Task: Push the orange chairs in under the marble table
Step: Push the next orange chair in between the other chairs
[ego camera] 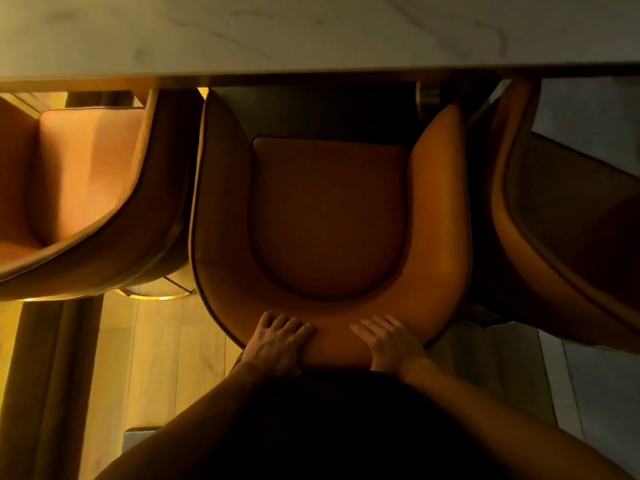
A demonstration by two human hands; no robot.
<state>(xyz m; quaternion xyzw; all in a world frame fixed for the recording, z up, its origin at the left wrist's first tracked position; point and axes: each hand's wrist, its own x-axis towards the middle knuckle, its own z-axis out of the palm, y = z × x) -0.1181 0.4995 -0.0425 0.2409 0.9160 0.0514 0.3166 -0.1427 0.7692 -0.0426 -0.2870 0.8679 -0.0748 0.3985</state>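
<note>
An orange tub chair (329, 216) stands straight below me, its open front facing the marble table (311, 32) across the top of the view. The tips of its arms reach the table's edge. My left hand (277, 341) and my right hand (388, 341) rest side by side on top of the curved backrest, fingers spread and lying flat over the rim. A second orange chair (83, 181) is at the left, turned at an angle, with its front under the table edge. A third orange chair (554, 216) stands at the right, also angled.
A pale wooden floor (162, 341) shows between the left and middle chairs, with a brass ring base (159, 296) under the left chair. Grey floor lies at the right. The chairs stand close together, with narrow gaps.
</note>
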